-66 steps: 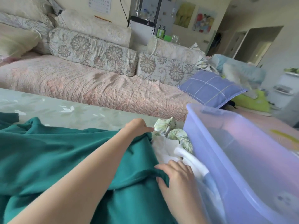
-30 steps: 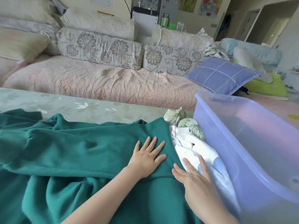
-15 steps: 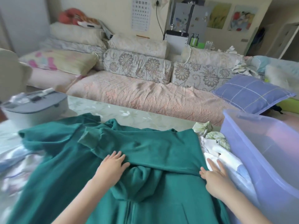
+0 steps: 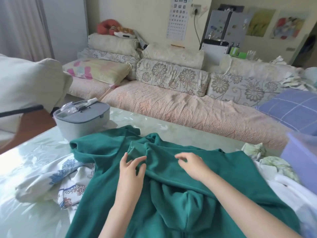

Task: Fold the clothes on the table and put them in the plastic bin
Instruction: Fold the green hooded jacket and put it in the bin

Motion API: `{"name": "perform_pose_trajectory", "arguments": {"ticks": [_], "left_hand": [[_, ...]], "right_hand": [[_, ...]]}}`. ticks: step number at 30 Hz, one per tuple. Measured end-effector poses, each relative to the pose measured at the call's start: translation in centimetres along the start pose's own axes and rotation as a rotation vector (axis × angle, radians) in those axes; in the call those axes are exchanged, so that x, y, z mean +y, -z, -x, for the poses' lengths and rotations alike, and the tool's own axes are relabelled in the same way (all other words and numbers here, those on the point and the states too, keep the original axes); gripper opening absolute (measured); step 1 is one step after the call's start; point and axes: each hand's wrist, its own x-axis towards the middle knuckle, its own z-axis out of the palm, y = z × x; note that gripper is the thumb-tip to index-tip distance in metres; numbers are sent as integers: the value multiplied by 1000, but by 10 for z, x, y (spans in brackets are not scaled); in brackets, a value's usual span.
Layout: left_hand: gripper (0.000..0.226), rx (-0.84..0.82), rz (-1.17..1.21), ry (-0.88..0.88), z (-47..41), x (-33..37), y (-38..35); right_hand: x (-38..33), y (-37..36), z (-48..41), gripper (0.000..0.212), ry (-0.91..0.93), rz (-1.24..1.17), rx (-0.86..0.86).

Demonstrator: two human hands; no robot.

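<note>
A teal green hooded garment (image 4: 180, 194) lies spread on the table (image 4: 30, 152), its hood bunched in the middle. My left hand (image 4: 131, 170) rests on a crumpled fold near the collar with the fingers apart. My right hand (image 4: 193, 164) hovers just over the fabric to the right, fingers loosely curled and holding nothing. The translucent purple plastic bin (image 4: 299, 162) shows only partly at the right edge. A white floral garment (image 4: 51, 179) lies under the green one on the left. White clothes (image 4: 291, 189) and a leaf-print piece (image 4: 253, 150) lie beside the bin.
A grey lidded case (image 4: 82, 119) stands on the table's far left corner. A long sofa (image 4: 188, 107) with cushions runs behind the table, with a blue checked pillow (image 4: 291, 110) at its right. A chair with a white cover (image 4: 25, 86) is at the left.
The view has swung left, so the bin is mostly out of frame. Both hands moved from the garment's right edge toward its collar, the right hand lifting off the fabric.
</note>
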Motion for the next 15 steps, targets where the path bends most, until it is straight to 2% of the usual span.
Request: {"name": "perform_pose_trajectory", "arguments": {"ticks": [2,5,8,11,15], "left_hand": [[24,23,-62,77,-5,1,3],[30,112,-219,88,-12,-4,6],[31,94,-270,107,-18,-12,6],[21,105,-279,42,-20,-13,2],[4,188,-171,66,-22,-12,1]], "right_hand": [[-15,-15,-30,36,-4,-73,-32],[-35,-27,-68,38,-22,-135,-39],[-44,-33,-100,37,-1,-93,-41],[-42,-32,-117,24,40,-35,-95],[-39,-27,-114,5,103,-52,-210]]}}
